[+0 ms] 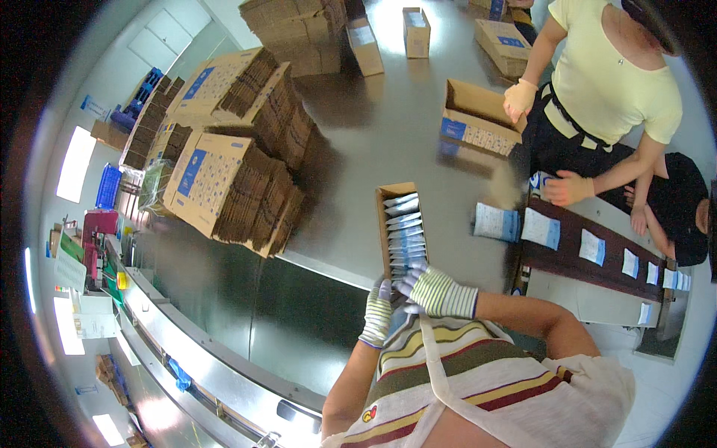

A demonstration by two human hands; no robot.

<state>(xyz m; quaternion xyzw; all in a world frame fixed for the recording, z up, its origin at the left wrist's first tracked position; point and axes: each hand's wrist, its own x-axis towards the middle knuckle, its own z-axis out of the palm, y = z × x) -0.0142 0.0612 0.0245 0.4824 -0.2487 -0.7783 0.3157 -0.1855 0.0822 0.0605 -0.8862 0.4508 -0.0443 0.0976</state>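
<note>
A narrow open cardboard box (pixel 382 237) lies on the table in front of me, filled with a row of white-and-blue flat packets (pixel 404 224) standing on edge. My left hand (pixel 377 315), in a striped knit glove, closes on the box's near left corner. My right hand (pixel 439 291), gloved alike, is bent over the near end of the row, its fingers together at the nearest packets. Exactly what those fingers grip is hidden. Both hands are close together in front of my striped apron (pixel 463 358).
Flattened cartons (pixel 224 187) are stacked at the left. A co-worker in a yellow top (pixel 609 67) has one gloved hand at another open box (pixel 478 123) and the other over a conveyor (pixel 567 257) carrying packets. A loose packet (pixel 494 222) lies at its end. More boxes (pixel 416 33) stand far back.
</note>
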